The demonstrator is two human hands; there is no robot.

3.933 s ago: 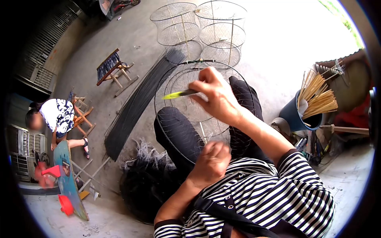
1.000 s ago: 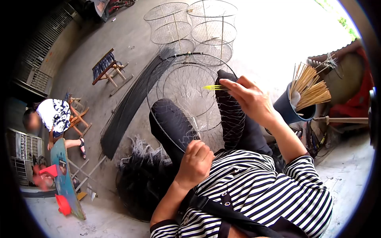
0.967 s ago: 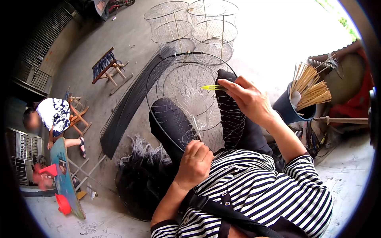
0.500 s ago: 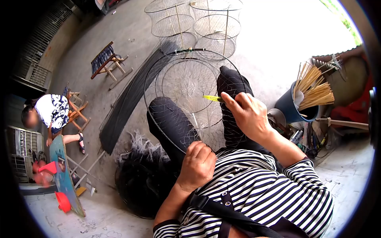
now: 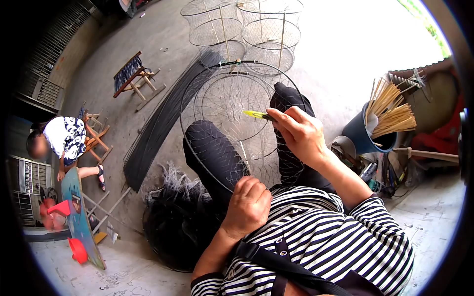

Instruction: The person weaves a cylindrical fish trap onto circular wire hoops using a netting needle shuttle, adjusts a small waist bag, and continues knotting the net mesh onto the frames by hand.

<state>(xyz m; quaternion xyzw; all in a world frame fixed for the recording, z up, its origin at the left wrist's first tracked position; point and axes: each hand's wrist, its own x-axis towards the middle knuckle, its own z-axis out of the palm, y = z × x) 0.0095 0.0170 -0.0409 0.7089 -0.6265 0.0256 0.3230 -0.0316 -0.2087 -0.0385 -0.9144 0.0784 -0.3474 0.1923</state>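
One seated person (image 5: 66, 137) is at the far left, one hand at a blue-green table (image 5: 75, 197). Next comes a folding stool (image 5: 129, 74), with bare floor (image 5: 101, 69) around it, then a bundle of dark rods (image 5: 165, 116) slanting up and to the right, its upper end close to the standing net cages (image 5: 215, 30).

In the middle, a net (image 5: 234, 106) on a round hoop (image 5: 180, 114) lies over both knees, its near edge by the person's waist. The left hand (image 5: 247, 207) is closed in a fist at that near edge; its fingers hide whatever they pinch. A pale strip (image 5: 244, 153) runs up from it. Over the net, the yellow needle (image 5: 256, 114) points left, its long axis nearly level and its tip slightly raised, inside the hoop's outline. The right hand (image 5: 298, 138) grips its dark end between thumb and fingers. A gap separates the two hands. Beyond the right forearm stands a blue bucket (image 5: 358, 129) of sticks (image 5: 395, 116).
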